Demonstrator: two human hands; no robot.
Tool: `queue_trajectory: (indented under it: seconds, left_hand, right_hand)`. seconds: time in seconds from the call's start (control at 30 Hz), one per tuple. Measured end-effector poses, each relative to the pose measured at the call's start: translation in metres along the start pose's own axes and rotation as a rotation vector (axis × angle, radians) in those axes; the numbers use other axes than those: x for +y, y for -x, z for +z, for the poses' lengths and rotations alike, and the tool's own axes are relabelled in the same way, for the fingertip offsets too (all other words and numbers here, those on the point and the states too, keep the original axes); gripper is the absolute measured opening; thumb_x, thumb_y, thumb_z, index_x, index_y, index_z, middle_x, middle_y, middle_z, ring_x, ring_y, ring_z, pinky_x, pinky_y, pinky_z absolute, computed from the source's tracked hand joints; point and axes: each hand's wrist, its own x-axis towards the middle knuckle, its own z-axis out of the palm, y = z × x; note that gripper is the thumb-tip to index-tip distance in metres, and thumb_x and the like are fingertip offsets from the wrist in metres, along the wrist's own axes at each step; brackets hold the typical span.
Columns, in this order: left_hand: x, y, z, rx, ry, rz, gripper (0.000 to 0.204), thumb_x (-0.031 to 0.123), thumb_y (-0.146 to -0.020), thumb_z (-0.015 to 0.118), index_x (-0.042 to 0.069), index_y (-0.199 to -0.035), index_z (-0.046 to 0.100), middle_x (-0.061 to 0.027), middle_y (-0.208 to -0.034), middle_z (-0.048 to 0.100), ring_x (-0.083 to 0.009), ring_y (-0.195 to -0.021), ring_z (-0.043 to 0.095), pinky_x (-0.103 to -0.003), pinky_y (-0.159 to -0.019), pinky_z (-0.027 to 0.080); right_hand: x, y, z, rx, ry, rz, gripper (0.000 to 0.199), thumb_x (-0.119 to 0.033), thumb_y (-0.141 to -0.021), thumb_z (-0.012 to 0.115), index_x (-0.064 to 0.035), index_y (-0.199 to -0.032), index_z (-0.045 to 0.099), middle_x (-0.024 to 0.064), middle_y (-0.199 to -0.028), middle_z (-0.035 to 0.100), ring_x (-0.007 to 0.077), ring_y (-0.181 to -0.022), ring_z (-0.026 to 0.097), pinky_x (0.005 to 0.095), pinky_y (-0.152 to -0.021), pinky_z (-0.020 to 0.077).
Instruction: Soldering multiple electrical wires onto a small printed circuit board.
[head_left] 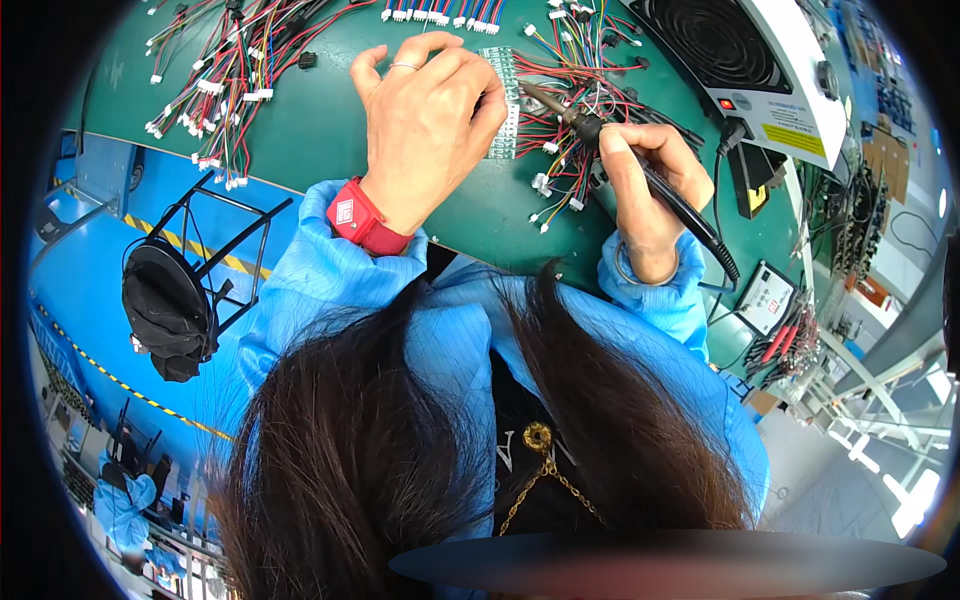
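A soldering iron with a black handle and cable is gripped in my right hand, its metal tip pointing left to the edge of a narrow pale green circuit-board strip. Red, black and other coloured wires run off the strip's right side, several ending in white connectors. My left hand, with a red wristband, rests over the strip's left edge. Its thumb and index finger are bent together there; whatever they hold is hidden. The other left fingers curl above the green mat.
Bundles of wires with white connectors lie at the far left, and a row of connector leads at the far edge. A white fan unit stands far right, beside a small control box. A black stool stands left of the table.
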Motion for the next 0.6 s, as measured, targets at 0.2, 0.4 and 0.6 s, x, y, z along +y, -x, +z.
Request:
queue_trajectory:
  seconds: [0.2, 0.4, 0.6]
  left_hand:
    - [-0.0006, 0.0012, 0.0001, -0.016, -0.015, -0.002, 0.007, 0.020, -0.079, 0.074, 0.017, -0.078, 0.068, 0.0068, -0.088, 0.069, -0.0179, -0.107, 0.061, -0.048, -0.097, 0.030]
    - [-0.0005, 0.0021, 0.0010, -0.012, 0.000, -0.019, 0.007, 0.019, -0.079, 0.074, 0.017, -0.078, 0.068, 0.0069, -0.089, 0.070, -0.0180, -0.107, 0.061, -0.047, -0.098, 0.029]
    - [-0.0005, 0.0013, 0.0038, 0.058, 0.012, 0.020, 0.005, 0.017, -0.077, 0.073, 0.015, -0.075, 0.068, 0.0047, -0.085, 0.069, -0.0185, -0.102, 0.061, -0.053, -0.094, 0.033]
  right_hand:
    - [0.0026, -0.0002, -0.0001, -0.004, -0.002, 0.028, 0.010, -0.004, -0.084, 0.074, 0.0040, -0.087, 0.069, 0.0049, -0.071, 0.068, 0.0054, -0.061, 0.059, 0.0206, -0.055, 0.0461]
    - [0.0022, -0.0002, -0.0002, -0.004, -0.017, 0.042, 0.010, -0.004, -0.084, 0.074, 0.0037, -0.087, 0.069, 0.0043, -0.070, 0.067, 0.0049, -0.060, 0.058, 0.0204, -0.055, 0.0454]
    - [0.0036, -0.0014, 0.0008, -0.003, -0.011, 0.020, 0.010, -0.005, -0.084, 0.074, 0.0033, -0.086, 0.069, 0.0039, -0.069, 0.067, 0.0050, -0.060, 0.058, 0.0204, -0.054, 0.0452]
